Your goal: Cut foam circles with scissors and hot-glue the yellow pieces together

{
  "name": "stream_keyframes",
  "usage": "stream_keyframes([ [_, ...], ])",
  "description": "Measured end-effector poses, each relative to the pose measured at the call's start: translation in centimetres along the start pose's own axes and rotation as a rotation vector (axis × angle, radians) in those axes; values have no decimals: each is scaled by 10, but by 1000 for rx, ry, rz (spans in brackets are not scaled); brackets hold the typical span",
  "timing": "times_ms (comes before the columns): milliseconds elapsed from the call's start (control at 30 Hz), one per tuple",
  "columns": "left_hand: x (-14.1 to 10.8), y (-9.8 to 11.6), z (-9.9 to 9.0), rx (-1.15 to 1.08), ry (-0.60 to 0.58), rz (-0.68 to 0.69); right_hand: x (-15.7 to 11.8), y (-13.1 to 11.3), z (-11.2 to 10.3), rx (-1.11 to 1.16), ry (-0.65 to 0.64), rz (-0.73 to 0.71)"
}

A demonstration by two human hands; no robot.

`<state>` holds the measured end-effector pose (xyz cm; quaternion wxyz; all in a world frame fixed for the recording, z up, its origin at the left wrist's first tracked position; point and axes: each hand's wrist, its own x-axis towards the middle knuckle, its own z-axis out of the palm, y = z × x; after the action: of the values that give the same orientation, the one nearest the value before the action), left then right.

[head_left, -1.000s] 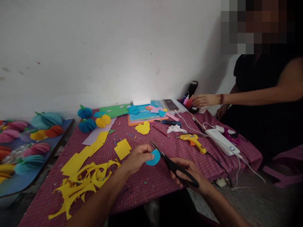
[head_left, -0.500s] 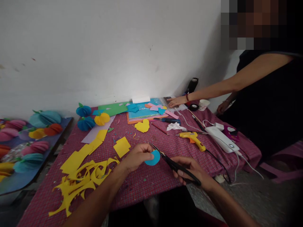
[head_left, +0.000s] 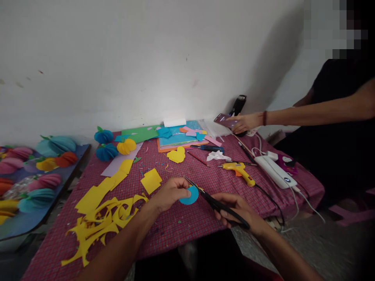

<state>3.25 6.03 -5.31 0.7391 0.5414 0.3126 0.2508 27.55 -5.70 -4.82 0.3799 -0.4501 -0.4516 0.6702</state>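
Between thumb and fingers, my left hand (head_left: 172, 194) pinches a blue paper circle (head_left: 191, 196) above the table. My right hand (head_left: 234, 208) is wrapped round the black handles of a pair of scissors (head_left: 215, 203). Their blades point up and left, right at the circle's upper edge; whether they touch the paper I cannot tell. Left of my left hand lies a yellow paper piece (head_left: 151, 181) with notched corners. Curling yellow paper scraps (head_left: 108, 218) spread at the lower left, beside a folded yellow strip (head_left: 102, 189).
A yellow glue gun (head_left: 238, 171) and a white power strip (head_left: 275, 171) with cables lie on the right. Coloured paper sheets (head_left: 175, 140) are stacked at the back. Paper pumpkins (head_left: 107, 152) stand back left, more on a side board (head_left: 84, 152). A co-worker's hand (head_left: 246, 123) holds a phone (head_left: 225, 120).
The co-worker has lifted the phone off the table and drawn it to the right, stepping back. My hands, the blue circle and the scissors stay almost where they were.
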Motion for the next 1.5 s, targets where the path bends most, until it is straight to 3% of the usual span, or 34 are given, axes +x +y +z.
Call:
stream_keyframes([
  [200, -1, 1, 0, -3, -3, -1, -1, -2, 1, -27, 19, 7],
  [467, 0, 0, -1, -34, -8, 27, 0, 6, 0, 85, -55, -43],
  [900, 0, 2, 1, -47, -2, 45, -1, 9, 4, 155, -5, -22],
  [1200, 0, 2, 3, -33, 71, 66, 4, 19, 14, 242, 24, -81],
  [1500, 1, 1, 1, -41, 45, 75, 3, 13, 13, 210, 19, -82],
])
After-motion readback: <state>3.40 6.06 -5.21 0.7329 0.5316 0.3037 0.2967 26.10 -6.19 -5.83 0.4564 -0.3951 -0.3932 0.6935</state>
